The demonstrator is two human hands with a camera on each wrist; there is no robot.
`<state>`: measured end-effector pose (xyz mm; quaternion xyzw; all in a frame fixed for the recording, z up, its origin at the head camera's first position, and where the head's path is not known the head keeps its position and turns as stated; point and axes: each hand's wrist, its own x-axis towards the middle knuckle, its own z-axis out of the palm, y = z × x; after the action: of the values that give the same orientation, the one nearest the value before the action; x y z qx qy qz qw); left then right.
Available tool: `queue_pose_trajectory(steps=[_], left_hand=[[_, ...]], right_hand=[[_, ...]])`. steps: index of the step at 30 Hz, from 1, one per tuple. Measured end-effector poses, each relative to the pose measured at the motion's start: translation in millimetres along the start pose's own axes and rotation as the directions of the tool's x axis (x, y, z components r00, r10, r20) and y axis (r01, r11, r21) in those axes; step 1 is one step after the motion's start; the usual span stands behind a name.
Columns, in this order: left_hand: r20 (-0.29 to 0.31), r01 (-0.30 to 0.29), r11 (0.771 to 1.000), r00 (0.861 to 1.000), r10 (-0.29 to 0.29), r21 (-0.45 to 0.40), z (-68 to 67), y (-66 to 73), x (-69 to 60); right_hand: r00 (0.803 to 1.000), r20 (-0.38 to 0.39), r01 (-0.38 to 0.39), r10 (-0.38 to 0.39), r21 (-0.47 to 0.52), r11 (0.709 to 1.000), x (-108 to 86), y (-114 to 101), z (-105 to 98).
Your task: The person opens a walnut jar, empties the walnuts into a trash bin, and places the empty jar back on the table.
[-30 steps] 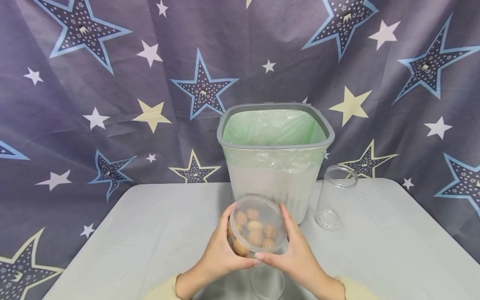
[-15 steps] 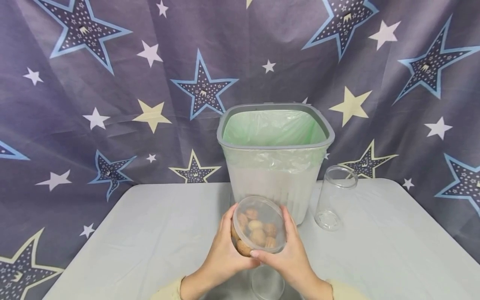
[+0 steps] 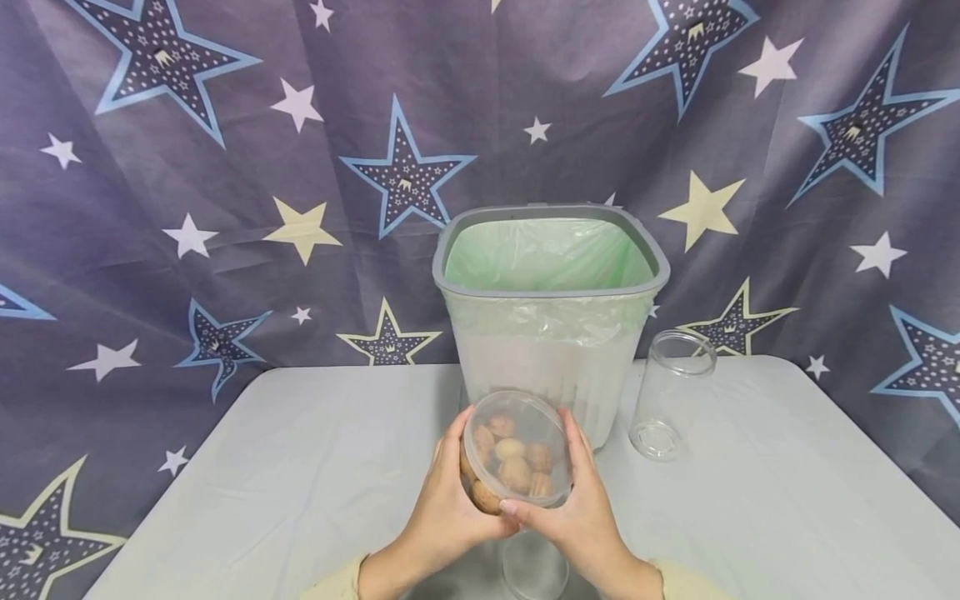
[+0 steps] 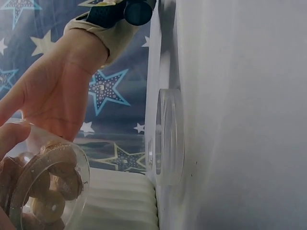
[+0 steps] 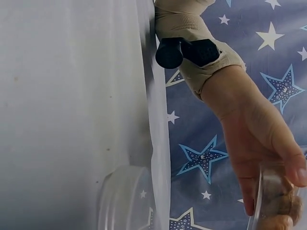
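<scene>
Between both hands is a clear round plastic tub with a translucent top face, tilted toward the head camera. Inside lie several walnuts, one paler than the rest. My left hand grips the tub's left side, and my right hand its right side. The thumbs meet along the near rim; the other fingers reach round the far sides and are partly hidden. On the table below the tub sits a shallow clear round lid or dish, partly covered by the hands in the head view.
Directly behind the tub stands a pale bin with a grey rim and green liner bag. To its right an uncapped clear plastic jar stands upright. A grey cloth covers the table, and a starry curtain hangs behind.
Both hands and the tub shifted slightly and turned a little between the first two frames, and the walnuts moved a bit with it. Since then they have barely moved.
</scene>
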<state>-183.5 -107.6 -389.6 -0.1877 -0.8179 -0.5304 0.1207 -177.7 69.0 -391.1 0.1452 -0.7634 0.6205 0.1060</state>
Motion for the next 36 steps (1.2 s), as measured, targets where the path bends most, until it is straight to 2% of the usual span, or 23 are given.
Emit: queue_pose_trajectory(steps=[8,15,20,30,33,36], left_hand=[[-0.007,-0.025,1.0,1.0,0.026,0.019,0.2,1.2,0.2],[-0.003,0.007,0.999,1.0,-0.007,-0.041,0.3,3.4,1.9],[0.008,-0.001,0.999,1.0,0.001,-0.053,-1.3,5.4,2.1],[0.056,-0.079,0.996,0.995,0.082,-0.052,-7.8,6.8,4.2],[0.096,-0.09,0.994,0.991,0.096,-0.062,-11.5,7.6,5.3],[0.142,-0.093,0.992,0.984,0.104,-0.086,-16.0,8.3,6.8]], right_hand=[[1.0,0.02,-0.007,0.007,-0.016,1.0,-0.5,0.3,-3.1],[0.999,0.033,-0.003,0.003,0.014,1.0,-0.6,-1.2,-6.6],[0.999,0.045,0.009,-0.011,0.049,0.999,-0.8,-0.8,-8.1],[0.987,0.131,0.077,-0.091,0.108,0.991,-0.9,-0.7,-17.3],[0.977,0.163,0.117,-0.138,0.13,0.985,-0.4,-0.9,-21.2],[0.957,0.198,0.181,-0.214,0.17,0.969,0.7,-0.1,-25.9]])
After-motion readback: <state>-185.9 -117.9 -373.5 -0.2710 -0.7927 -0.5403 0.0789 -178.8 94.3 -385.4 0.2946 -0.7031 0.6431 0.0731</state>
